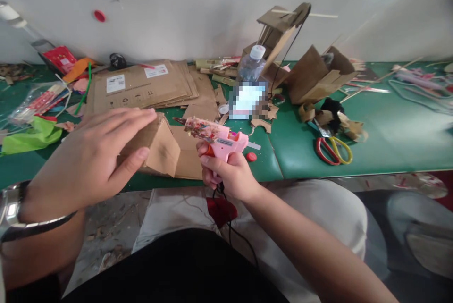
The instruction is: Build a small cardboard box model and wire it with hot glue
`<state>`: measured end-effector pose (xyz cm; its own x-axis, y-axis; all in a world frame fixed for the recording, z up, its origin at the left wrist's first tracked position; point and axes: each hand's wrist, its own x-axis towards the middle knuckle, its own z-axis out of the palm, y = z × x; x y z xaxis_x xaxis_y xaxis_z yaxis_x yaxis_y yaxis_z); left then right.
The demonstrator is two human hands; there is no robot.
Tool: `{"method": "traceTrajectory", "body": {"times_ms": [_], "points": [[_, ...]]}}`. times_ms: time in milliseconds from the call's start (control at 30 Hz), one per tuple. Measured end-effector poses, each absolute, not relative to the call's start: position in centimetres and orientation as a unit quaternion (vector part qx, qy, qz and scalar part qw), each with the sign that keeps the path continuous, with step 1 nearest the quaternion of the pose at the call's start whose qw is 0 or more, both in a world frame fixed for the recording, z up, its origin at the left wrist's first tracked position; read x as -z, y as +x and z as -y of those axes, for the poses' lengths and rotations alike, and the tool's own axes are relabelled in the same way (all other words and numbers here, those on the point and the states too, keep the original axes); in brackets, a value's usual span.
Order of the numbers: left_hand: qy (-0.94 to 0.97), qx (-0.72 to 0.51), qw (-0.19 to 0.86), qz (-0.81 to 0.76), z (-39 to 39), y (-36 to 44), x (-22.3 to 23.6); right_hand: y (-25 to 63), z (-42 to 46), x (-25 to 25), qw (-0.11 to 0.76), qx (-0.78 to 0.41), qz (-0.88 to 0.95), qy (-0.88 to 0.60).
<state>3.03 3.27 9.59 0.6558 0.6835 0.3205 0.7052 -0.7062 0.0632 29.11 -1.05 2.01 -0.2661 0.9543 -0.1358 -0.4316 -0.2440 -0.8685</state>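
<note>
My right hand (226,171) is wrapped round the handle of a pink hot glue gun (226,145), its crusted nozzle pointing left. A clear glue stick sticks out of the gun's rear, and a black cord (230,232) hangs below. Just left of the nozzle, a folded piece of cardboard (163,147) stands on the green table, part of it lying flat. My left hand (102,147) is over its left side, fingers stretched out along the top and thumb apart in front. Whether that hand presses on the cardboard I cannot tell. The left hand hides part of it.
Behind lie flat cardboard sheets (141,86), a plastic bottle (251,64) and a blurred-out screen (247,100). To the right are scissors (332,152) and an open cardboard box (311,76). A red cap (251,156) sits near the gun; green cloth (31,138) lies left.
</note>
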Motion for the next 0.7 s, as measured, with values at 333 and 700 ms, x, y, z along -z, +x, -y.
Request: {"method": "traceTrajectory", "body": {"times_ms": [333,700], "points": [[-0.912,0.173,0.015,0.372,-3.72,3.30,-9.59,28.94,0.85,-2.01,0.500,-0.698,0.373,-0.352],[-0.910,0.174,-0.010,0.376,-3.90,3.24,-9.36,28.80,0.87,-2.12,0.481,-0.684,0.401,-0.374]]}}
